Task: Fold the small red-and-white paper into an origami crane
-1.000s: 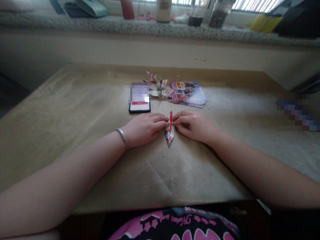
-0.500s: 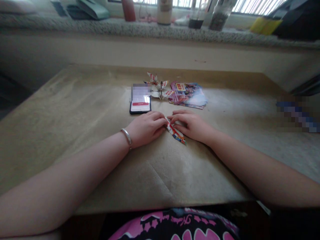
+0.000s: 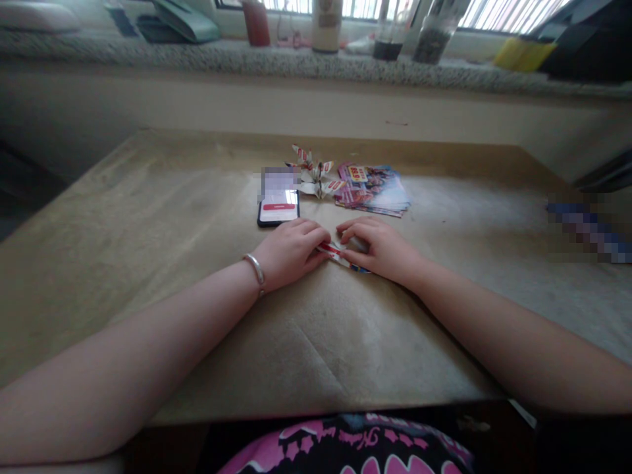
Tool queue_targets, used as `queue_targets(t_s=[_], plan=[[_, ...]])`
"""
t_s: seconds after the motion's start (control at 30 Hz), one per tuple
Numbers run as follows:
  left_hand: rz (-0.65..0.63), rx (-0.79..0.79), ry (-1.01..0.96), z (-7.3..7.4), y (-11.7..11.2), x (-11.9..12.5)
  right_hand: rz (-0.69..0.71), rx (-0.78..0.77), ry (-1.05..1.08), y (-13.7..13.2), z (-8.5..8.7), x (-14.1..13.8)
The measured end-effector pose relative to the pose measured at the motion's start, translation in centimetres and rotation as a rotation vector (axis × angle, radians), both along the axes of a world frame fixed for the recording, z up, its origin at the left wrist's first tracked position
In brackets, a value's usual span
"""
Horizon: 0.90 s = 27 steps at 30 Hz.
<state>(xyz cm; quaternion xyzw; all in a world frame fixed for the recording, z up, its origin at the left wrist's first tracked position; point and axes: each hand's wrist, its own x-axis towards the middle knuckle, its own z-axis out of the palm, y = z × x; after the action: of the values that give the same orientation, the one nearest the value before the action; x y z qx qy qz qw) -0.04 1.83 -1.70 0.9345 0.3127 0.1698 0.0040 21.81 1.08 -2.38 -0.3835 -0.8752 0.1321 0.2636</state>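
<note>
Folded paper strip (image 3: 332, 250) is extending between both hands, on the near side of the phone (image 3: 279, 212) and the printed sheets (image 3: 378, 191). Left hand (image 3: 292, 255) is pinching its left end; right hand (image 3: 388, 250) is touching it with the thumb, but whether that hand is gripping cannot be told.

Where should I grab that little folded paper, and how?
I'd pinch the folded paper lightly across its middle, coming from the near side, the edge facing the person. It's long and narrow, so two fingertips should fit across it. The left hand covers its left end and the right hand has a thumb over the other part, leaving the middle showing.
</note>
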Motion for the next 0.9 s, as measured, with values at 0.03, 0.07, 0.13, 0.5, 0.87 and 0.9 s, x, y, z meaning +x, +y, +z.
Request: queue_targets(t_s=[0.03,0.07,0.13,0.5,0.87,0.9], plan=[[0.009,0.000,-0.013,-0.06,-0.03,-0.01,-0.032,0.001,-0.004,-0.02,-0.05,-0.02],[0.018,-0.001,-0.028,-0.12,-0.05,-0.02,-0.051,0.002,-0.008,-0.04,-0.09,-0.03],[0.020,-0.012,-0.040,-0.18,-0.07,-0.03,-0.047,0.006,-0.014,-0.07,-0.12,-0.05],[-0.014,-0.065,-0.005,0.04,-0.16,0.04,-0.008,-0.058,0.095,0.17,-0.68,-0.39],[-0.012,-0.058,-0.051,-0.16,0.00,0.12,-0.156,-0.143,0.100,-0.50,0.04,-0.72],[-0.015,-0.059,-0.066,-0.20,0.02,0.11,-0.165,-0.161,0.130,-0.56,0.03,-0.76]])
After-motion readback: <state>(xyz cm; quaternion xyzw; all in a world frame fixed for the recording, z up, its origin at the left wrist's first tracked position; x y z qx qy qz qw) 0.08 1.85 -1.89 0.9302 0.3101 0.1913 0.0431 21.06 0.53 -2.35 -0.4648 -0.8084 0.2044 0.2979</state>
